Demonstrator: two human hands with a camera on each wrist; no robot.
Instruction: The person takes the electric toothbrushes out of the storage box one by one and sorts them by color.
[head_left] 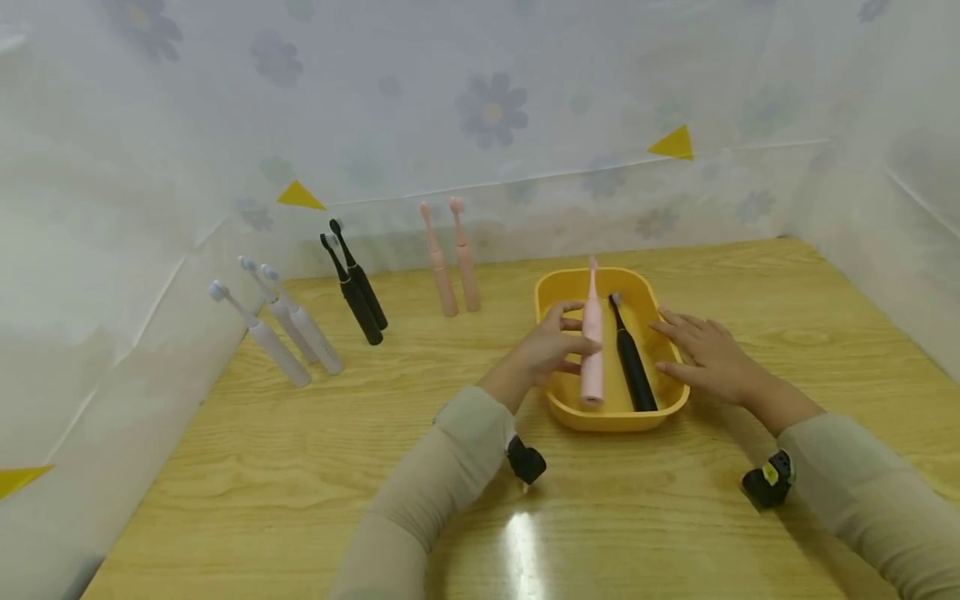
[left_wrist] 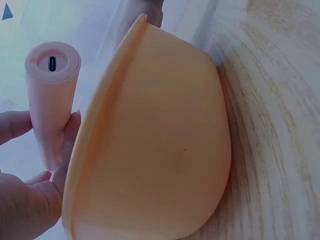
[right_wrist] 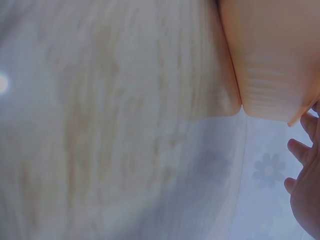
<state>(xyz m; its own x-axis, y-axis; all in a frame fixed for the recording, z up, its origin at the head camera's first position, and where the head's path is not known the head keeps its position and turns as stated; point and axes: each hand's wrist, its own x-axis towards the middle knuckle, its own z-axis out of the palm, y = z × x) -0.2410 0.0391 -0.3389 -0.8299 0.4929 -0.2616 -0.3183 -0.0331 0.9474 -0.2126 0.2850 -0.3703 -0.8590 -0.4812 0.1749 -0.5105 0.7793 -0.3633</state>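
My left hand [head_left: 542, 348] pinches the handle of a pink electric toothbrush [head_left: 592, 371] between thumb and fingers, over the left side of a yellow plastic basin [head_left: 611, 422]. In the left wrist view, the toothbrush's base with its charging port [left_wrist: 52, 64] faces the camera, level with the basin's rim [left_wrist: 112, 82]. A black electric toothbrush [head_left: 634, 373] lies inside the basin, to the right of the pink one. Against the right rim, my right hand [head_left: 708, 358] rests with its fingers spread; in the right wrist view its fingertips [right_wrist: 297, 149] show beside the basin's wall [right_wrist: 275, 55].
At the back left, several white electric toothbrushes [head_left: 279, 354] stand leaning beside two black ones [head_left: 360, 304]. Two pink electric toothbrushes [head_left: 442, 283] are farther right, near the back edge. A wooden table [head_left: 300, 492] carries everything, with a flowered white curtain [head_left: 390, 125] behind.
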